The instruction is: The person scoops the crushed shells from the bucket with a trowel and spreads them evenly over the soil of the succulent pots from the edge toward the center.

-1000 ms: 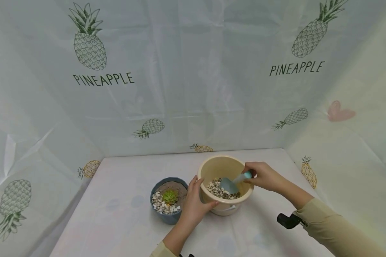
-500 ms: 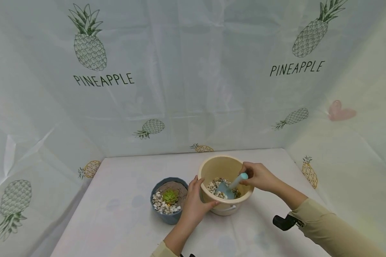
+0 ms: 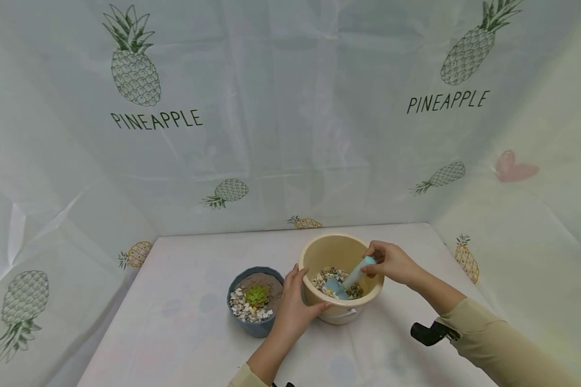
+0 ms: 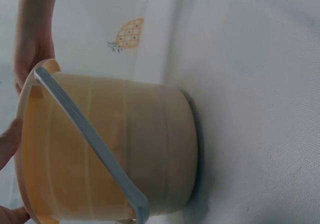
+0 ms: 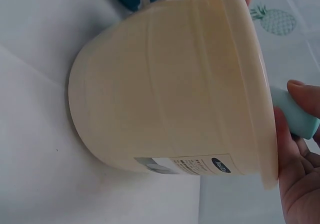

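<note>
A cream bucket [image 3: 339,309] stands on the table, with pebbles [image 3: 327,279] in its bottom. The left hand [image 3: 294,309] grips the bucket's near left rim, its thumb at the front. In the right hand [image 3: 391,263] is the handle of a small blue trowel [image 3: 354,274], pinched between thumb and fingers; the blade is down among the pebbles. The right wrist view shows the trowel's pale teal handle end [image 5: 295,111] above the bucket's rim, fingers against the rim. The left wrist view shows the bucket's grey handle [image 4: 95,141] hanging down its side.
Left of the bucket stands a blue-grey pot [image 3: 253,328]. It holds brown soil, a green succulent [image 3: 257,295] and white pebbles along its near left side. A pale cloth [image 3: 184,322] covers the table, and pineapple-printed sheets [image 3: 290,134] hang behind and at both sides.
The right hand has shifted slightly and the trowel now stands steeper, its blade further left and lower in the pebbles. The left hand stays on the bucket rim.
</note>
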`<state>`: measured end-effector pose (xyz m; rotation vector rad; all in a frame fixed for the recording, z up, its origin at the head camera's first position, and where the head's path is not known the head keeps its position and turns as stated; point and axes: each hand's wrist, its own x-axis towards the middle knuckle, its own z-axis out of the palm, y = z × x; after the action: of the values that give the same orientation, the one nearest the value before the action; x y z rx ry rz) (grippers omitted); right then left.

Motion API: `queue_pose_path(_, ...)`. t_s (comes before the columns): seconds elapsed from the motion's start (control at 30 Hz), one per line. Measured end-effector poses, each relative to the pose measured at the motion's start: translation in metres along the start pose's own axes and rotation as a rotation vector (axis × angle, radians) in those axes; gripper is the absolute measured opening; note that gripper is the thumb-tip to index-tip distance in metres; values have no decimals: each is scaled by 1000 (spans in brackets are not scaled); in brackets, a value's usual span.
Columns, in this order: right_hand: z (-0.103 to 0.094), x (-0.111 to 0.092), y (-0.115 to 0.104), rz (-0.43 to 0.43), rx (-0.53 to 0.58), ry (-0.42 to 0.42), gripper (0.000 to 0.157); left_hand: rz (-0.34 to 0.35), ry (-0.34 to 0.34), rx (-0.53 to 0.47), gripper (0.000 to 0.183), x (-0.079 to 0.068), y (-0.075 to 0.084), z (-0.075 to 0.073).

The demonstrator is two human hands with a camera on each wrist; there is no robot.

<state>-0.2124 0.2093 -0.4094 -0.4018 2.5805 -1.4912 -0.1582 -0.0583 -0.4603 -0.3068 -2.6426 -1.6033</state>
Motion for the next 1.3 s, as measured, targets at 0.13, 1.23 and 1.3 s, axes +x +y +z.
queue_pose_path(0.13, -3, -3, 0, 16, 38, 21, 25, 0, -3, 0, 96, 0, -1, 0)
queue_pose_path(1.23, -19, -23, 16, 51, 235, 222, 31, 0, -25, -25, 92, -1, 1, -5)
queue_pose_path(1.3, -18, -25, 16, 49, 240, 233, 30, -7, -33, -34, 91, -2, 2, -7)
